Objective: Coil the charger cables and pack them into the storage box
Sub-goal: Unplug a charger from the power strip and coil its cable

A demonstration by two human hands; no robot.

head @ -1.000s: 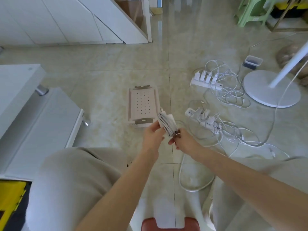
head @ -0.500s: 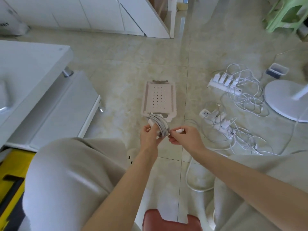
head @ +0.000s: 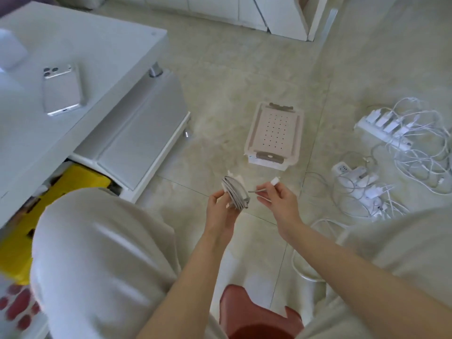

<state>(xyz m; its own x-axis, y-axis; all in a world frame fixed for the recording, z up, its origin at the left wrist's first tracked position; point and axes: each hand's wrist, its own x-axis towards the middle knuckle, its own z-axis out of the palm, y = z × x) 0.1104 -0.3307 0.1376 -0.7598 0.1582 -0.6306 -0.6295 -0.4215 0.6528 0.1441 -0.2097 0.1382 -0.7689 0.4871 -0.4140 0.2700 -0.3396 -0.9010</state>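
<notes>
My left hand (head: 220, 206) grips a coiled white charger cable (head: 236, 193) wound around a white charger, held above the floor. A short way to its right, my right hand (head: 276, 199) pinches the cable's loose end near its white plug (head: 275, 181). The storage box (head: 274, 135), white with a perforated lid and grey latches, sits shut on the floor just beyond my hands. Two white power strips (head: 381, 129) (head: 357, 178) with several chargers and tangled white cables (head: 420, 152) lie on the floor at the right.
A white low table (head: 102, 59) at the left carries a silver phone (head: 62, 90). A yellow box (head: 41, 209) sits under it. My knees fill the lower left and right. A red stool (head: 256, 314) is between them. A thick white cord (head: 305, 272) loops on the floor.
The view has swung left and down. My right hand has pulled the plug end away from the coil, opening a gap between my hands. The left hand still holds the coil.
</notes>
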